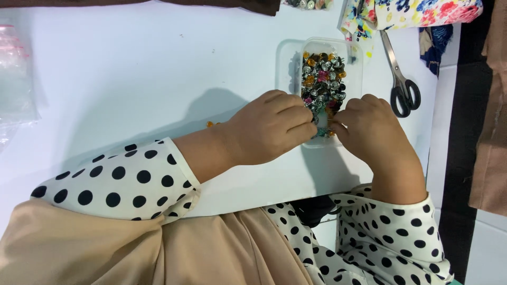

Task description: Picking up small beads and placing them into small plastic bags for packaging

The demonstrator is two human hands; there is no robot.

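**Fingertip picking from a clear box of small fittings**

Far left: clear plastic bags at the edge of the white table. Lower left: cream sleeve with black dots over the forearm. Just beyond the wrist, a small amber bead lying loose on the table.

Centre: left hand, fingers curled and drawn together, tips bunched at the near end of the clear plastic box; whether anything is pinched between them, not discernible. Box lying lengthwise away from the body, heaped with small metal and coloured fittings, silver, amber and pink.

Right of centre: right hand, fingers likewise curled and close together, tips meeting those of the left over the box's near end; any held piece hidden.

Right: black-handled scissors lying shut beside the box, floral fabric above.

For clean work, as judged here: fingertips only, one piece at a time, wrists low on the table, box kept flat and steady against spilling.
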